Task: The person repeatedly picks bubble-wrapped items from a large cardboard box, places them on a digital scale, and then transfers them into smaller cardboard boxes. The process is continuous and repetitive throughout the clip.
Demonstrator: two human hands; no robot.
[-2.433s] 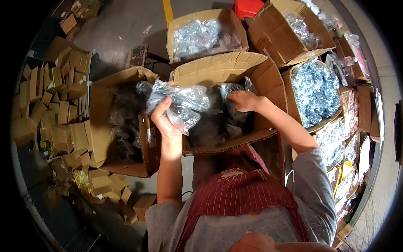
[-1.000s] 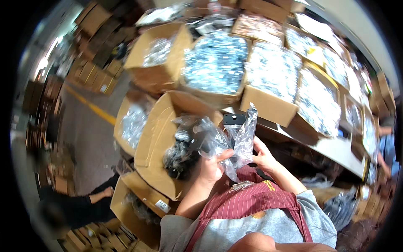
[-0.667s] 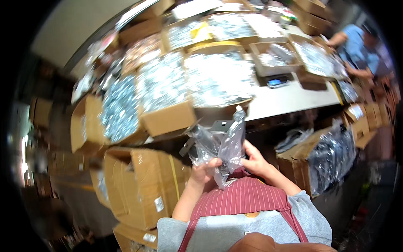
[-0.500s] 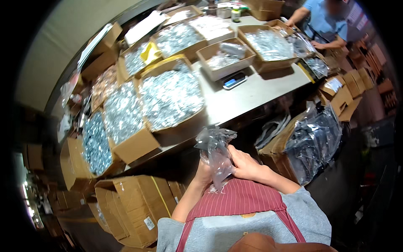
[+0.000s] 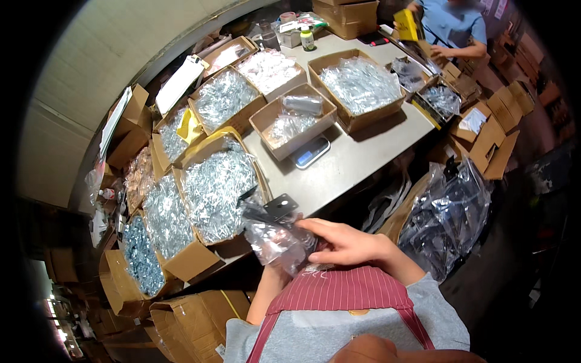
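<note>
A clear plastic bag (image 5: 278,242) is held in front of my apron, above the near edge of the table. Dark flat metal brackets (image 5: 281,206) with holes stick out of its top. My left hand (image 5: 277,272) supports the bag from below and is mostly hidden by the crinkled plastic. At the bag's right side is my right hand (image 5: 342,242), its index finger stretched along the plastic and its thumb apart below. The nearest box (image 5: 264,181) on the table, just beyond the bag, is full of small clear packets.
More packet-filled cartons (image 5: 363,115) stand on the white table (image 5: 351,163). A blue-screened device (image 5: 311,152) lies near a smaller box (image 5: 266,130). Below right is a large plastic bag of dark parts (image 5: 445,224). A co-worker (image 5: 454,27) holds a yellow box; cardboard boxes (image 5: 200,314) stand lower left.
The bag of brackets has shifted left and tilted, and its brackets show more. My right hand has loosened from around the bag, fingers spreading. The view has shifted, and the co-worker has raised a yellow box.
</note>
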